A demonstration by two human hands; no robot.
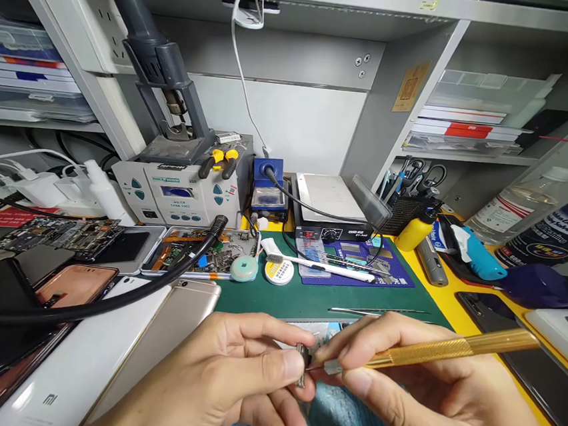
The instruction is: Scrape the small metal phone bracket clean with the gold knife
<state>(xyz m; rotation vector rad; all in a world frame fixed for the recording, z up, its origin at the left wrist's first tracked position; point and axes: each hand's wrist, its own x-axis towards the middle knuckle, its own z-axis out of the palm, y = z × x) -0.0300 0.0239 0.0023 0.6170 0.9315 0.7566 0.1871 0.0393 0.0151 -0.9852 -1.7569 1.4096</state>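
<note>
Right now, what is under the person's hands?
A blue printed sheet lies below the left hand and right hand; the hands cover the part directly beneath them.

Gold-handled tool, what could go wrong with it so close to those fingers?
The gold-handled tool in the right hand is working right at the tiny metal part pinched by the left hand. If it slips, it could poke the left fingers. The tiny part might also pop loose and fall onto the blue sheet below, where it could be hard to find.
</note>
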